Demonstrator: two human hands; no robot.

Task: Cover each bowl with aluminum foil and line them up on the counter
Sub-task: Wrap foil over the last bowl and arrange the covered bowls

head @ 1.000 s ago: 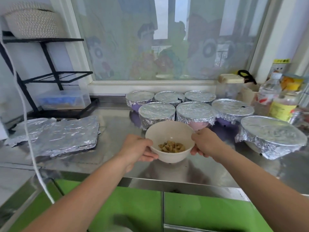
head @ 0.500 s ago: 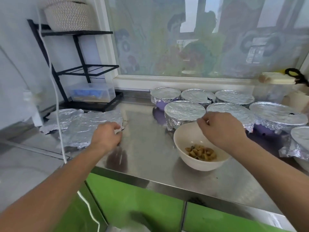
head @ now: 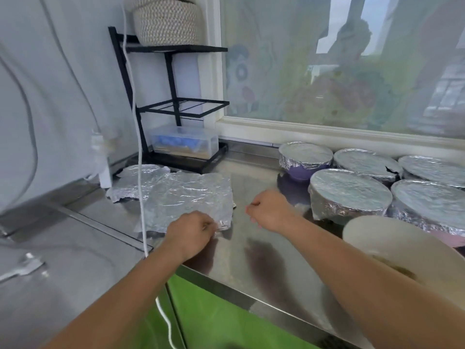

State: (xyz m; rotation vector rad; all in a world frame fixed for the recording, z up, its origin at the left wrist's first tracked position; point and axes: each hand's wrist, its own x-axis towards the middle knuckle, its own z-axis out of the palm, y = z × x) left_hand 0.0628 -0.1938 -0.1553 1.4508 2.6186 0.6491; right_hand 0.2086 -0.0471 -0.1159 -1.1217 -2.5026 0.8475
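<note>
A crinkled sheet of aluminum foil (head: 191,195) lies flat on the steel counter (head: 254,250), with more foil (head: 136,180) under and behind it. My left hand (head: 192,233) pinches the sheet's near right corner. My right hand (head: 271,210) hovers just right of the sheet with fingers curled, holding nothing. An uncovered white bowl (head: 392,243) with brown food pieces stands at the right, partly hidden by my right forearm. Several foil-covered bowls (head: 349,192) stand in rows behind it, one of them purple (head: 302,159).
A black wire rack (head: 173,107) holds a woven basket (head: 166,21) and a clear plastic box (head: 183,142) at the back left. A white cable (head: 138,147) hangs down in front of the foil. Green cabinet fronts (head: 221,321) sit below the counter edge.
Both hands left the white bowl, now standing on the counter. My left hand reached to the foil sheet and took its corner; my right hand followed leftward. The view swung left.
</note>
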